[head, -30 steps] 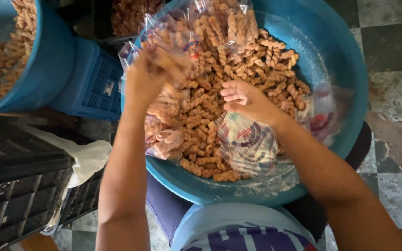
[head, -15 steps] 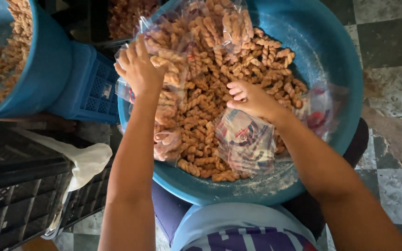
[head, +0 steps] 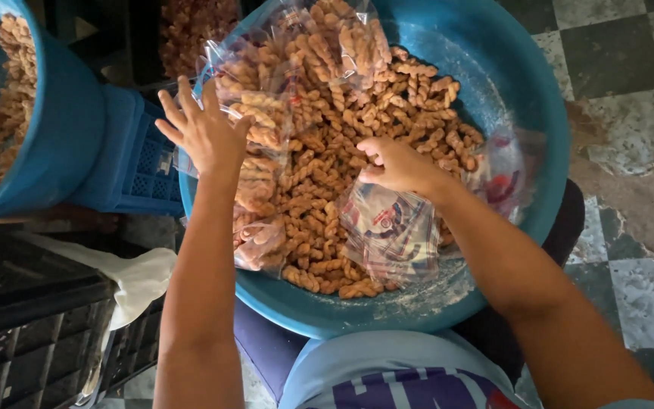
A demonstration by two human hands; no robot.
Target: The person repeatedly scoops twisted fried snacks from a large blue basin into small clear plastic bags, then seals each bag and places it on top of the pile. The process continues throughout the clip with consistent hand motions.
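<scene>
A big blue basin (head: 524,98) fills the middle and upper right of the frame, heaped with twisted brown fried snacks (head: 342,159). The left hand (head: 202,129) hovers at the basin's left rim with fingers spread wide, palm down, just beside a filled clear bag (head: 255,98) of the same twists; whether it touches the plastic is hard to tell. The right hand (head: 399,163), centre frame, is curled with fingers pressed into the snacks, resting at the mouth of a printed plastic bag (head: 391,235) that lies below it. A second blue basin (head: 54,129) sits at upper left, beside a blue crate (head: 134,163). Black crates (head: 24,318) occupy the lower left.
</scene>
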